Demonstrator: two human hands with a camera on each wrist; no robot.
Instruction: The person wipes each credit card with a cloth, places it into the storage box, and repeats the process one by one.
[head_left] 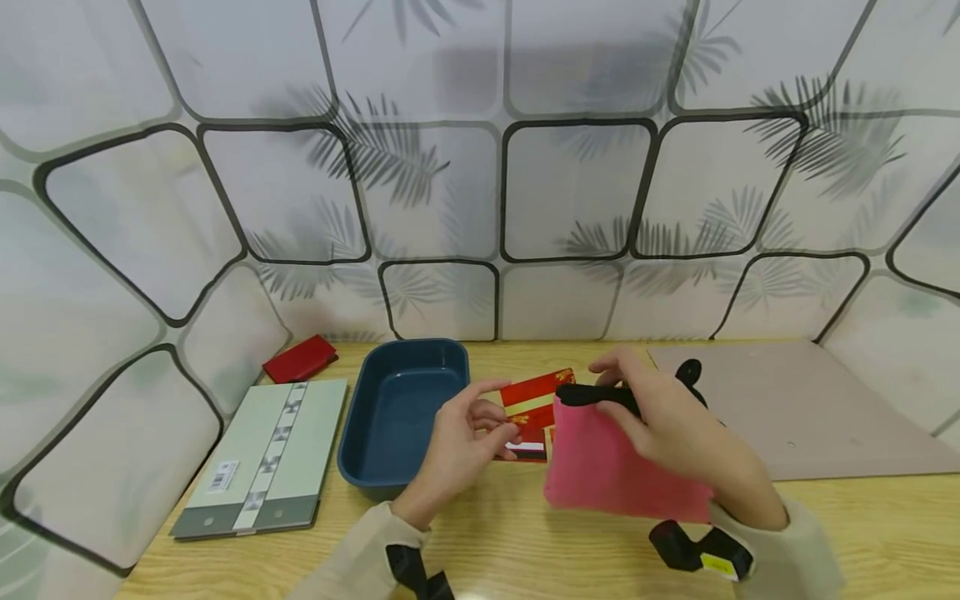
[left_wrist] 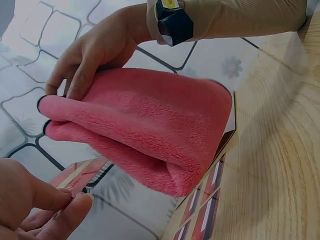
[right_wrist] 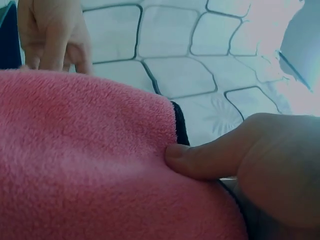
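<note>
My left hand [head_left: 468,433] pinches a red card with a gold band [head_left: 534,392] between thumb and fingertips, held upright. More red cards with dark and white stripes [left_wrist: 204,215] lie on the table behind it. My right hand [head_left: 671,417] grips a folded pink plush cloth [head_left: 618,471] with dark edging by its upper edge. In the right wrist view the thumb presses the cloth [right_wrist: 100,150] close to that edging. A black shape [head_left: 690,372] shows behind the right hand; what it is cannot be told.
A blue rectangular tub [head_left: 375,475] stands left of my left hand. Further left lies a pale green folder [head_left: 240,454], with a red wallet-like case [head_left: 300,360] behind it. A flat beige board [head_left: 795,408] lies at the right. A patterned curtain [head_left: 442,300] encloses the back.
</note>
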